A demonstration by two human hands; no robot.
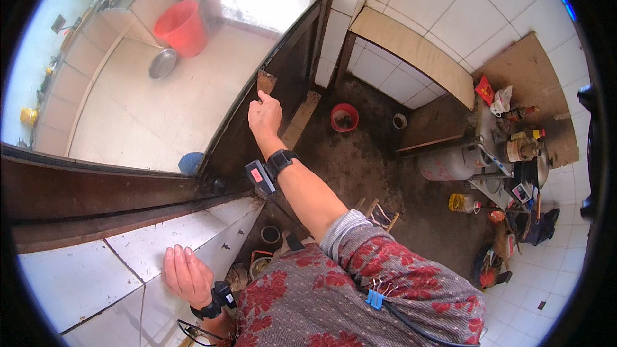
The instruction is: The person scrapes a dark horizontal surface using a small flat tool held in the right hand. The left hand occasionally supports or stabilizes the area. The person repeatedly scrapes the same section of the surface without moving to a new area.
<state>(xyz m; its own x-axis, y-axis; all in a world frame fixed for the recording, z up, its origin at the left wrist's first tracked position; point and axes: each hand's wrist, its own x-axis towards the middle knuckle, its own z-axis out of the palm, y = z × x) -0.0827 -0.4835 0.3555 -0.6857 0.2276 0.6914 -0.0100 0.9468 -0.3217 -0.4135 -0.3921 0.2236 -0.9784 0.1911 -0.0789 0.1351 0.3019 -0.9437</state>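
Observation:
My right hand (266,114) reaches forward, shut on what looks like a putty knife or scraper with a rusty flat blade (266,83). The handle is hidden in my fist, and one finger lies along the blade. The blade lies over the dark brown wooden frame (289,65), beside the edge of the glass pane (144,106); whether it touches, I cannot tell. My left hand (187,274) is loosely bent, fingers side by side and nothing visible in it, just over the white tiled ledge (168,231).
Behind the glass stand a red bucket (185,29) and a metal basin (163,63). A small red bucket (344,117) sits on the dark floor (337,164). To the right are a gas cylinder (446,163), an oil bottle (463,203) and a cluttered shelf (494,193).

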